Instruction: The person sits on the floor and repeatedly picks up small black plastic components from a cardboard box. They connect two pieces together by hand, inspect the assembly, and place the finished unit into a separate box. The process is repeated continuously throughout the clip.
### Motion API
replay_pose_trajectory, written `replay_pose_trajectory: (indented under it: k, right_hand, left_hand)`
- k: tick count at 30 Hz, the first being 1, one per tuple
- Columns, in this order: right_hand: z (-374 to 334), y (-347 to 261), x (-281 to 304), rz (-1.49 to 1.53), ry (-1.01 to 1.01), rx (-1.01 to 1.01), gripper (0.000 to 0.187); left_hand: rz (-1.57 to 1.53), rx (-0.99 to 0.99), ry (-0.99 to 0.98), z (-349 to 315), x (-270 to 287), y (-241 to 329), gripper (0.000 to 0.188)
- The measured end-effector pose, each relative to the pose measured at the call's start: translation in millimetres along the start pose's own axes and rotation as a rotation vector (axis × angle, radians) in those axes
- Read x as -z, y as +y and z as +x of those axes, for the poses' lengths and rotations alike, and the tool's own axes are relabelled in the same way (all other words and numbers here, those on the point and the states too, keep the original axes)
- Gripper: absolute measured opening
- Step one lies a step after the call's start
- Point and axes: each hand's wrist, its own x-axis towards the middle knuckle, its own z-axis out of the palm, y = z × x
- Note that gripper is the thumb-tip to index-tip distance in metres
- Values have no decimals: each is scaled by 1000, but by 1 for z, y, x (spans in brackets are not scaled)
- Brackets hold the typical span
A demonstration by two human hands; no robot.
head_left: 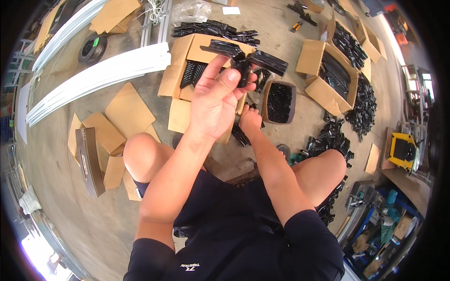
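Note:
My left hand is raised in front of me, its thumb and fingers pinching a glossy black T-shaped bracket. The bracket's two arms spread out above the fingertips. Lower and to the right, my right hand is curled closed; whatever its fingers hold is hidden. Behind the left hand stands an open cardboard box with ribbed black parts stacked inside. Some black pieces lie on the floor below the right hand. Close by on its right is a small carton filled with little black parts.
Another open box of black parts stands at the right, with loose heaps of them around it. White metal profiles and flattened cardboard lie at the left. A blue-framed tool rack and a yellow-black case are at the lower right.

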Motion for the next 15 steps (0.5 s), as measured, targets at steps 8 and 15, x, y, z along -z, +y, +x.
replay_pose_trajectory:
  k: [8, 15]
  right_hand:
    - [0, 3, 0, 33, 118, 53, 43]
    - [5, -3, 0, 58, 90, -2, 39]
  left_hand:
    - [-83, 6, 66, 1, 7, 8, 27]
    - [-114, -18, 114, 2, 10, 3, 25]
